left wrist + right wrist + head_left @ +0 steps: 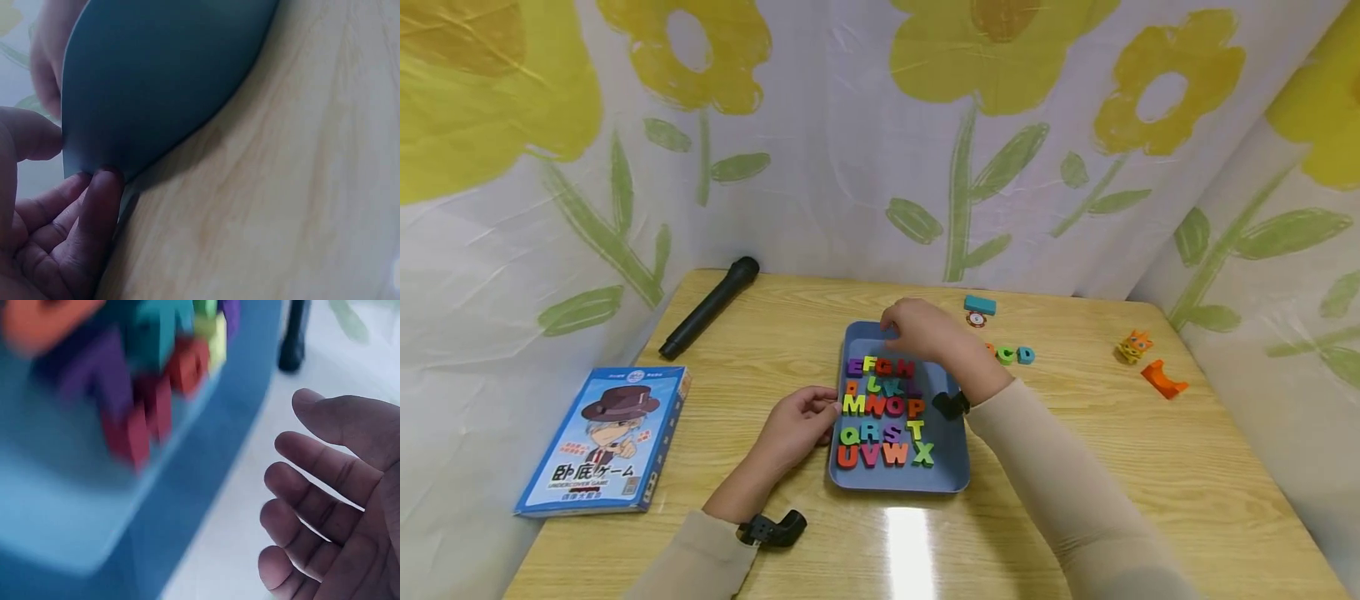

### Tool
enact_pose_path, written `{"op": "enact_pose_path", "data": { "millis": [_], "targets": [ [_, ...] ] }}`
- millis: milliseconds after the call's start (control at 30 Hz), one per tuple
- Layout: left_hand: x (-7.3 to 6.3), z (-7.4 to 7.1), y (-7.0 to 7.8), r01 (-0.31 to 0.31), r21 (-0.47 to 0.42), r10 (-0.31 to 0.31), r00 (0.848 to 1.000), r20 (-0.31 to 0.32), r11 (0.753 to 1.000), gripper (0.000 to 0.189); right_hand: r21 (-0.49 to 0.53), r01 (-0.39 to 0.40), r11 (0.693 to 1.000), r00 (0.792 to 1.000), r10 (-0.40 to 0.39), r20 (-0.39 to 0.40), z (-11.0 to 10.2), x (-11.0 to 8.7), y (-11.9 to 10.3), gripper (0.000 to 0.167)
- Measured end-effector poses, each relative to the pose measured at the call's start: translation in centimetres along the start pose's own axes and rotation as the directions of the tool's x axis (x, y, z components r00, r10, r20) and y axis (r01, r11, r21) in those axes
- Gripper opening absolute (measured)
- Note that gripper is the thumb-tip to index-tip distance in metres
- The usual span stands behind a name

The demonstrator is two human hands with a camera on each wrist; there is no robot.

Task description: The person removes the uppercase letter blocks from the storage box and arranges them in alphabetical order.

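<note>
My left hand (797, 421) holds the left side of a blue-grey tray (898, 482); in the left wrist view the thumb is at the rim and the fingertips lie against the outer wall (156, 69). Colourful toy letters lie in rows inside the tray, from a purple E (855, 367) at the upper left to a green X (923, 454) at the lower right. Over the tray's far end is my right hand (919, 327), its fingers loosely bent and apart. Nothing shows between those fingers (294, 481) in the right wrist view.
Right of the tray lie a green C (1005, 355) and a blue D (1026, 356), beside an orange letter partly hidden by the arm. Behind them are a teal block (981, 305) and a round chip (976, 319). A microphone (709, 308) and game box (602, 442) lie left.
</note>
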State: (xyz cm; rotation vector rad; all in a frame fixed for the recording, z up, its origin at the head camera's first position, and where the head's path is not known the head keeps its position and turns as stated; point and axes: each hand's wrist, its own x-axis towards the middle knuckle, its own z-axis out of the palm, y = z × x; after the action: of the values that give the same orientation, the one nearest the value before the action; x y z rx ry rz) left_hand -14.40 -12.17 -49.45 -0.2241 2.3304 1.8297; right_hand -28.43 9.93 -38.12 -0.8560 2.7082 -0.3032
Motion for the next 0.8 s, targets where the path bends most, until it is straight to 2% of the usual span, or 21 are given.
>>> {"op": "enact_pose_path", "data": {
  "millis": [100, 267, 533, 800],
  "targets": [
    [0.0, 0.2, 0.0, -0.004, -0.001, 0.004, 1.0, 0.005, 1.0, 0.033, -0.014, 0.018, 1.0, 0.999, -0.017, 0.029, 1.4, 1.1, -1.3, 0.036],
    [0.0, 0.3, 0.0, -0.012, -0.001, 0.012, 1.0, 0.01, 1.0, 0.033, -0.029, 0.013, 1.0, 0.999, -0.011, 0.053, 2.9, 2.1, -2.2, 0.032],
    [0.0, 0.0, 0.0, -0.024, 0.0, 0.024, 1.0, 0.011, 1.0, 0.032, -0.046, 0.022, 0.999, 0.995, -0.017, 0.099, 4.2, 2.9, -2.7, 0.033],
    [-0.1, -0.1, -0.1, -0.041, -0.006, 0.041, 0.999, 0.015, 0.999, 0.033, -0.087, 0.039, 0.995, 0.994, -0.03, 0.103, 4.9, 3.3, -2.8, 0.031]
  ]
}}
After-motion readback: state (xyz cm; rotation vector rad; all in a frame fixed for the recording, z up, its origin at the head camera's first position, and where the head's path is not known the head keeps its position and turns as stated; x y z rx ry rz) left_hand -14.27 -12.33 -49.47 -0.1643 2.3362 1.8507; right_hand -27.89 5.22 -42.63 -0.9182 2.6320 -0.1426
